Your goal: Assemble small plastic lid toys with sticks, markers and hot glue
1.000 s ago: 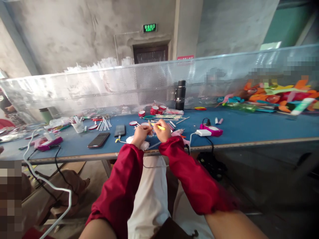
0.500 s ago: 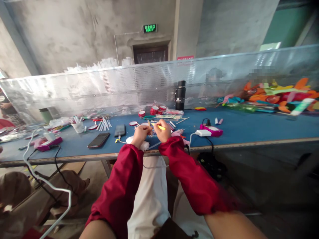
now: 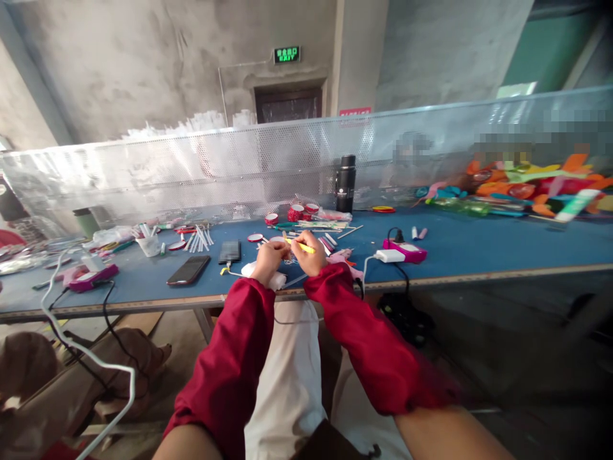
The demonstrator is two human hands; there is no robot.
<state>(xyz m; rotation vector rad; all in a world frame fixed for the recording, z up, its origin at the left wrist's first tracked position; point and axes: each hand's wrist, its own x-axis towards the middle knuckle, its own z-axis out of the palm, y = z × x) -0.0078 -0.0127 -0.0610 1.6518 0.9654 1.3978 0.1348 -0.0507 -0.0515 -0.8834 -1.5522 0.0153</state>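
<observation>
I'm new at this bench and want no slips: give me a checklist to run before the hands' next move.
1. Right hand gripping the yellow tool: ok.
2. Left hand holding its piece securely: cannot tell, details too small.
3. Space beside the left wrist free: not ok, a white bundle lies there.
4. Black flask upright: ok.
5. Cords clear of the table edge: not ok, a black cord hangs over.

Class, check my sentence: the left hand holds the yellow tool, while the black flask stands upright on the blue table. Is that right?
Not quite: the head view shows the yellow tool in the right hand, not the left hand. The rest holds: the black flask stands upright on the blue table.
</observation>
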